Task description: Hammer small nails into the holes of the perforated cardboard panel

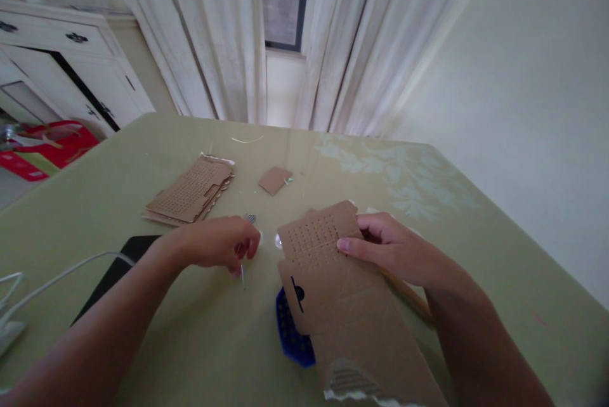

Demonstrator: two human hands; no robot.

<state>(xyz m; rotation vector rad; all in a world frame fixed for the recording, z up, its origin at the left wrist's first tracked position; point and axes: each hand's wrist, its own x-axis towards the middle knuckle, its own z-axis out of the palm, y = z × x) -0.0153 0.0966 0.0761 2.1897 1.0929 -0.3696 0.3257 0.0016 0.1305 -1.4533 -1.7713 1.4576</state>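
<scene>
A perforated cardboard sheet (pixel 342 286), its near end cut off by the frame, half hides a blue object (pixel 289 331) on the green table (pixel 190 343), pinched by the right hand (pixel 387 248), while the left hand (pixel 219 243) pinches a thin needle-like tool (pixel 243 276), before a cardboard stack (pixel 190 191) and small scrap (pixel 275 179).

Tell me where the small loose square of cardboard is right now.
In the head view, the small cardboard square lies on the green table beyond both hands, just right of the stack of punched cardboard sheets, toward the curtains.
</scene>
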